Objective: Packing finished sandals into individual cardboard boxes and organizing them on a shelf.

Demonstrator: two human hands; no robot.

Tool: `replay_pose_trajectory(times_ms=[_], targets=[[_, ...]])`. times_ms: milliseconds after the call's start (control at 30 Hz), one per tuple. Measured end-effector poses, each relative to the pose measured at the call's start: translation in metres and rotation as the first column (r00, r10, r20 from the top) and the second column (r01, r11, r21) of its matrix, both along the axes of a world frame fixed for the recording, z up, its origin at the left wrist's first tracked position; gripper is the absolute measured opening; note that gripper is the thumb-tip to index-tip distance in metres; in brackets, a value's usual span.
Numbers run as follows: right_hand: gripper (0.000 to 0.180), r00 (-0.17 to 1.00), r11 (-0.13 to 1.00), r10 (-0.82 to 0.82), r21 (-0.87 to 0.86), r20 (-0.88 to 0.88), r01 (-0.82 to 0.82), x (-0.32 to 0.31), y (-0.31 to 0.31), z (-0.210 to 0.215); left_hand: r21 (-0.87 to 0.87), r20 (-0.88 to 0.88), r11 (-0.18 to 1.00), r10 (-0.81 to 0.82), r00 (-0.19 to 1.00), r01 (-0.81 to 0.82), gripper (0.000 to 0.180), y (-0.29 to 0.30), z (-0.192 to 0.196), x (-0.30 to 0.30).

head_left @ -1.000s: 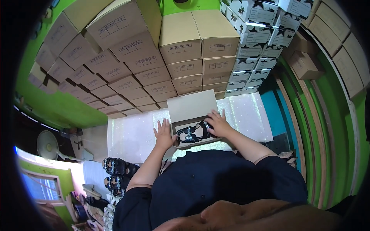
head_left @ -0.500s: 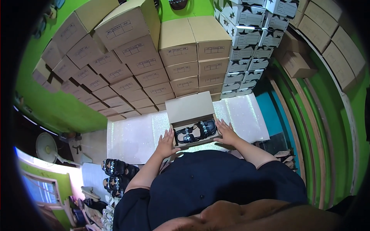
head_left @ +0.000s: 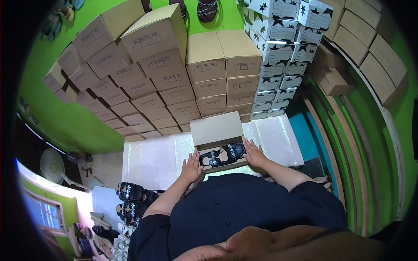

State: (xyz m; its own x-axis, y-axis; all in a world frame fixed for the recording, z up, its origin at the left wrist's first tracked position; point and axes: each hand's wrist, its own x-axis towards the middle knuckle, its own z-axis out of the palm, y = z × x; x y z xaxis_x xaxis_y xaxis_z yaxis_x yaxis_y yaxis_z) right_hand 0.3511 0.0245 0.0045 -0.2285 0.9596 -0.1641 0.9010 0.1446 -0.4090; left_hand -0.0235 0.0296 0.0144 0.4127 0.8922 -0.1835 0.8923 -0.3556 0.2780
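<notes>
Bracing an open shoebox (head_left: 220, 145) from the head view: left hand (head_left: 191, 165) flat against its left wall, right hand (head_left: 254, 153) flat on the right rim, fingers spread, nothing clasped. Black sandals (head_left: 222, 154) already lie inside; lid (head_left: 216, 128) stands open, unclosed. Box front hidden by my torso; sandal detail too small.

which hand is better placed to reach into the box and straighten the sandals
Right, probably. The right hand rests at the open shoe box's right edge with fingertips almost on the black sandals. The left hand lies flat against the box's left outer side, slightly farther from them.
</notes>
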Motion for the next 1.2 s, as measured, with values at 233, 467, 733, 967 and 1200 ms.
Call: replay_pose_trajectory(times_ms=[233, 467, 733, 967, 1200], targets=[[0.077, 0.813, 0.934, -0.358, -0.156, -0.459, 0.323, 0.006, 0.098, -0.049, 0.024, 0.003, 1.0, 0.005, 1.0, -0.005, 0.073, 0.002, 0.0, 0.004], [0.071, 0.136, 0.889, -0.459, -0.453, -0.878, 0.071, -0.011, 0.094, -0.009, 0.036, 0.012, 0.999, 0.032, 0.999, -0.032, 0.075, -0.001, -0.008, 0.0], [0.078, 0.032, 0.882, -0.471, -0.47, -0.882, 0.023, -0.012, 0.043, -0.008, 0.016, 0.208, 0.996, 0.081, 0.975, -0.086, 0.079, 0.0, -0.026, -0.026], [0.068, -0.004, 0.845, -0.534, -0.533, -0.846, -0.037, -0.014, 0.017, 0.002, 0.168, 0.514, 0.958, 0.115, 0.85, -0.232, 0.075, 0.027, 0.008, -0.033], [0.068, 0.033, 0.844, -0.532, -0.533, -0.846, -0.055, -0.012, 0.011, -0.005, 0.087, 0.0, 0.988, -0.125, 0.992, 0.125, 0.098, 0.024, 0.103, 0.051]])
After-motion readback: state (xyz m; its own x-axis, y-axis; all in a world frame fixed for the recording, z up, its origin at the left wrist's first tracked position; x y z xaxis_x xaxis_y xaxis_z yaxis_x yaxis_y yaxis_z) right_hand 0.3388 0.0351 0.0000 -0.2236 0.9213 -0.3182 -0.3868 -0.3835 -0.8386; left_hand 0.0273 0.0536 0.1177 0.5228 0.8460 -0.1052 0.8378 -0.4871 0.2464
